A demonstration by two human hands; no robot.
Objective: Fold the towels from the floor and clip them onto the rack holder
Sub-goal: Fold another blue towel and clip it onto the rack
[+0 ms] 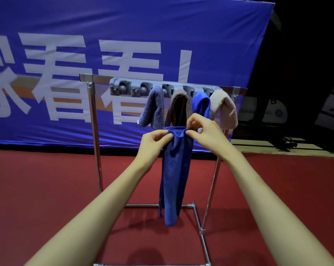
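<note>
Here we hold a long, dark blue microfibre towel (pixel 174 169) by its top edge, pinched between both hands in front of the chrome tube rack (pixel 94 131). Our left hand (pixel 154 140) has thumb and fingers closed on the left corner of that edge; our right hand (pixel 202 129) pinches the right corner, fingers curled over the hem. The folded towel hangs straight down from the two grips, its lower end near the rack's base bar.

Both forearms reach forward from the near corners, converging at the towel, wrists slightly raised.

Beyond the hands, the grey plastic clip holder (pixel 139 90) runs along the top rail. Four towels already hang from its right part: a fluffy grey-blue towel (pixel 152 110), a brown towel (pixel 178 108), a bright blue towel (pixel 201 104) and a beige towel (pixel 224 110). The holder's left clips stand free. Red carpet floor (pixel 47 189) lies open around the rack, with a blue printed banner (pixel 124 35) behind.
</note>
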